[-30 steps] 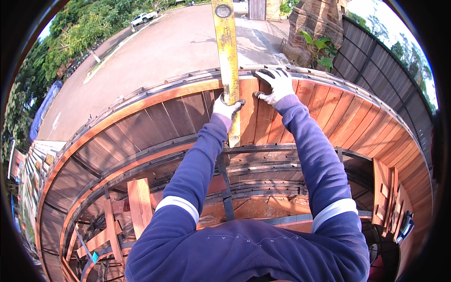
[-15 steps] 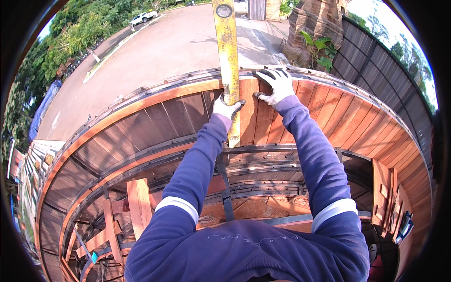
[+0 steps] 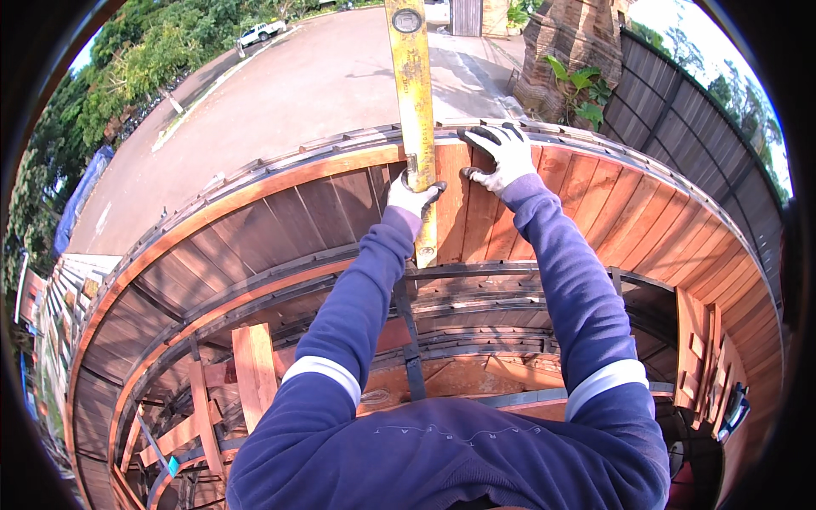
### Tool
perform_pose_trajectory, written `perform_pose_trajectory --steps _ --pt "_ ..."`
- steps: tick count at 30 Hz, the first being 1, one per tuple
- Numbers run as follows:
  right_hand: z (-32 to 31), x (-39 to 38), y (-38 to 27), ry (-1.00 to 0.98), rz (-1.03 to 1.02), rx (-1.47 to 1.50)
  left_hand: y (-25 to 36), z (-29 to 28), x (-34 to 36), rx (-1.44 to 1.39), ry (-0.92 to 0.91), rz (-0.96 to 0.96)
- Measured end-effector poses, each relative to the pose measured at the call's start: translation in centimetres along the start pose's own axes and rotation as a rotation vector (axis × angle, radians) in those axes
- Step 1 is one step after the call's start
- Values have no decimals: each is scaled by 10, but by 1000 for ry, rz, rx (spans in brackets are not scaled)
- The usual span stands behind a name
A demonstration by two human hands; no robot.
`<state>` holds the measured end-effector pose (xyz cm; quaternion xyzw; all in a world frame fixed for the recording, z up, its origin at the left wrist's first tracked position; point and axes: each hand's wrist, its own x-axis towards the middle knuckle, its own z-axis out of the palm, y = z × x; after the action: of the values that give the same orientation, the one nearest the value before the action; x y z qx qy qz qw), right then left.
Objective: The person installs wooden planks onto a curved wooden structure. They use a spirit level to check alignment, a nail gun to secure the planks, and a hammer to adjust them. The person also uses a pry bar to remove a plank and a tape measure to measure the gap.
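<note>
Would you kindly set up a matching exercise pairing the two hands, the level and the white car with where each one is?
Things:
1. left hand
2. right hand
3. yellow spirit level
4. white car

Places:
A. spread flat on the reddish planks
B. far off on the road
C. gripping the level's lower part
D. standing upright against the curved wooden wall

Pairs: 1-C, 2-A, 3-D, 4-B

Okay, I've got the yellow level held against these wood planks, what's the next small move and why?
Probably press the yellow level flat along the plank seam and read its vial. The left hand grips its lower end, the right hand braces on the wood planks beside it, and the level extends past the curved rim.
</note>
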<state>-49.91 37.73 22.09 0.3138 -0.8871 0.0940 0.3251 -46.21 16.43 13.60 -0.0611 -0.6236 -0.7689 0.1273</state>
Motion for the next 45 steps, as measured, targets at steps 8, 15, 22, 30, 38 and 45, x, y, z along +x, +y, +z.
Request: perform_pose_trajectory --steps 8,15,22,30,38,45 --pt "3 -1 4 24 -22 8 -1 0 1 8 -2 -23" --pt "-2 0 1 55 -69 3 -10 -3 5 -93 -36 -9" --pt "2 -1 6 46 -49 -22 0 2 1 -36 -24 -11" --pt "2 0 1 41 -43 -8 0 -2 0 39 -3 1" --pt "-1 1 2 39 -39 -34 -14 -7 0 -62 -43 -37" --pt "1 0 1 -15 -1 -53 -63 -25 -14 -133 -83 -131"
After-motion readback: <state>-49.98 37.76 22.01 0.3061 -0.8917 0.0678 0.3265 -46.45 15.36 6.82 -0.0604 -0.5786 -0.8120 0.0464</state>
